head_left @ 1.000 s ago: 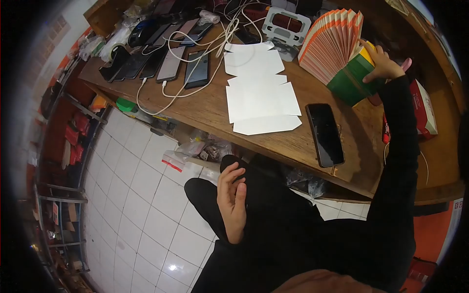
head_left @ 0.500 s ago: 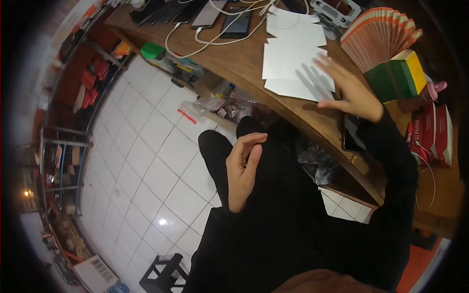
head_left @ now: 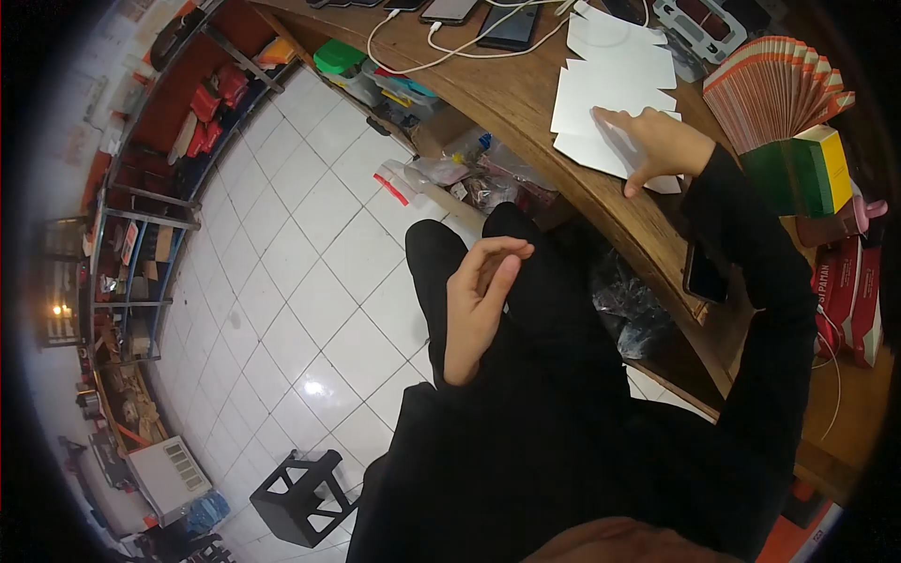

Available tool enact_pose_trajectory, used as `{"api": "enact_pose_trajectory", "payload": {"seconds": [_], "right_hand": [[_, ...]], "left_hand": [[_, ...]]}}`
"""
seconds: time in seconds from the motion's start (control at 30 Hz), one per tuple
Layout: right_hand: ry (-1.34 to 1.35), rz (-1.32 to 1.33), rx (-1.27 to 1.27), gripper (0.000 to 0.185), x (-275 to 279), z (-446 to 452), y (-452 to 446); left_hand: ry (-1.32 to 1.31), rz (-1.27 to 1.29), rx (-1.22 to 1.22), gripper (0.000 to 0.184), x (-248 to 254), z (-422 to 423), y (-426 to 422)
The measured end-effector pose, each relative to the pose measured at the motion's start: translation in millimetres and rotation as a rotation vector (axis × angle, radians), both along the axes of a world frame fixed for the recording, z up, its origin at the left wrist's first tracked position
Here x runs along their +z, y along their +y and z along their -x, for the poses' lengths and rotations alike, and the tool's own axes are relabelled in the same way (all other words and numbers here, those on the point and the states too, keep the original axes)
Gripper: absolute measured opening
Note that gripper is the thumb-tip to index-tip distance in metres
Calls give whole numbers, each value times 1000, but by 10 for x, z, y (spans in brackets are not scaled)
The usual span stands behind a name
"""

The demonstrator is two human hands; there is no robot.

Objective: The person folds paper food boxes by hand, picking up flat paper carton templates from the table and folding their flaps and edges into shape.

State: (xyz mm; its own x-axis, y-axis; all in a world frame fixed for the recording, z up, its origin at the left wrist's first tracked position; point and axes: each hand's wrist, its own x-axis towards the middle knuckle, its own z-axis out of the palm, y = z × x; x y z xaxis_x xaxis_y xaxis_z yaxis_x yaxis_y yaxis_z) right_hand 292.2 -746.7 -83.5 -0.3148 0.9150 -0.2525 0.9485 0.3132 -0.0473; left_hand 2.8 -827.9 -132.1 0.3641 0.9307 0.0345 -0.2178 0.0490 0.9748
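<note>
A flat white cardboard sheet with notched, angled flaps [head_left: 615,83], like an unfolded box, lies on the wooden table. My right hand [head_left: 657,145] rests over its near part, index finger stretched across the surface and thumb apart at the near edge. Its other fingers are bent and partly hidden. Above my lap, my left hand [head_left: 479,305] is loosely curled, fingers together and thumb close to the fingertips, with nothing visible in it. By my right forearm, a dark phone [head_left: 706,274] lies at the table's edge.
Fanned orange-edged booklets [head_left: 774,94] stand by a green and yellow box [head_left: 798,174]. Phones with white cables [head_left: 507,28] lie at the back. Red packs [head_left: 849,300] sit right. A black stool [head_left: 305,497] stands on the tiled floor; plastic bags [head_left: 629,305] lie beneath the table.
My right hand has come down onto the white cardboard, its spread fingers now partly bent. My left hand stays over my lap. The whole view has shifted slightly.
</note>
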Motion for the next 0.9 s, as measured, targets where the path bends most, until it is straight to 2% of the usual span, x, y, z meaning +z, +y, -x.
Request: {"api": "enact_pose_trajectory", "payload": {"seconds": [0.07, 0.13, 0.2, 0.23, 0.27, 0.3, 0.33, 0.37, 0.4, 0.47, 0.57, 0.63, 0.67, 0.7, 0.73, 0.8, 0.83, 0.9], "right_hand": [[64, 91, -29, 110, 150, -34, 63], [133, 187, -57, 109, 190, -123, 162], [326, 255, -45, 90, 173, -302, 248], [323, 256, -39, 90, 161, -283, 247], [283, 126, 23, 81, 120, -256, 237], [243, -7, 84, 72, 67, -223, 221], [201, -141, 145, 63, 42, -152, 185], [-43, -234, 211, 34, -41, -50, 69], [78, -436, 235, 32, -357, -159, 24], [139, -585, 129, 35, -251, -102, -145], [487, -881, -193, 35, 213, -129, -467], [418, -1068, -159, 32, 564, -30, -773], [250, -1116, -58, 30, 692, 12, -959], [201, -1051, -24, 26, 700, 66, -1130], [153, -987, 8, 23, 701, 113, -1299], [297, -602, 158, 18, 811, 394, -1569], [410, -577, 183, 16, 753, 480, -1662], [538, -538, 199, 15, 589, 605, -1745]], "left_hand": [[-54, 26, -22, 16, -44, -100, 39], [103, -165, -122, 15, -47, -253, 115], [230, -307, -128, 15, 8, -491, 206], [309, -588, -50, 20, -32, -638, 290], [387, -869, 31, 24, -96, -782, 361], [386, -872, 38, 24, -171, -917, 395], [514, -931, 73, 28, -240, -1044, 421], [641, -988, 111, 32, -313, -1134, 443], [636, -991, 119, 32, -355, -1177, 446], [697, -1003, 144, 36, -395, -1211, 442], [697, -993, 127, 38, -390, -1172, 440], [693, -998, 127, 42, -390, -1151, 448], [556, -896, 106, 47, -379, -1121, 444], [419, -793, 84, 52, -371, -1090, 435], [417, -792, 84, 52, -297, -1031, 380], [123, -1013, 486, 48, -100, -915, 204], [36, -1141, 673, 45, -16, -882, 128], [214, -1346, 411, 30, 164, -516, -118]]}}
